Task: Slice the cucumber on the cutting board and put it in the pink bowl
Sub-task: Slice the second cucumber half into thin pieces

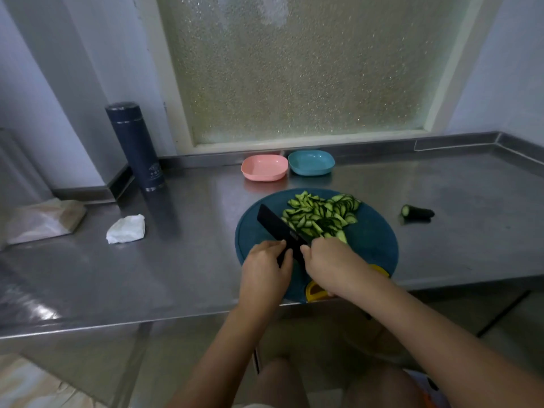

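Our left hand (265, 267) gripped the knife (279, 226), whose blade angled far-left along the cucumber slices (321, 214) heaped on the cutting board (374, 242). Our right hand (329, 260) curled at the pile's near end, and we could not tell whether it held anything. The pink bowl (264, 167) sat just beyond the board's far-left edge, so we judged the slices would need carrying away from us.

**Both hands meet over the near side of the cutting board**

Our two forearms reach in and converge over the near half of the cutting board (371, 248). Our left hand (265, 270) is curled round the handle of the knife (279, 228), at the board's near-left edge. Our right hand (331, 260) sits just beside it, toward the board's middle, knuckles up, fingers bent down, tips hidden; we can't tell what they hold.
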Motion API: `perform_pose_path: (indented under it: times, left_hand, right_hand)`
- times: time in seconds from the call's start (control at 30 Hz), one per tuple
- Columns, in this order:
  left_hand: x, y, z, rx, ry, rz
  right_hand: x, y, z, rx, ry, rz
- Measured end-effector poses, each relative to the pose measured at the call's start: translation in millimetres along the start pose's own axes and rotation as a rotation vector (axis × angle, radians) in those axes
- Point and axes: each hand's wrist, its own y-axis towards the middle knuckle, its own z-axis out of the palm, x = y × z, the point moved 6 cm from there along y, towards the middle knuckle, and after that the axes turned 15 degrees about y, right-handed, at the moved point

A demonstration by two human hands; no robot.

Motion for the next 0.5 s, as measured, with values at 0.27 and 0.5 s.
perform_pose_path:
  times: [0.27, 0.5]
  left_hand:
    - [-3, 0, 0, -0.017, 0.043, 0.001]
    - [-3, -2, -1, -0.030, 0.044, 0.016]
  right_hand:
    - [-9, -6, -7, 0.077, 0.022, 0.094]
    - [-7, -17, -13, 0.047, 0.015, 0.039]
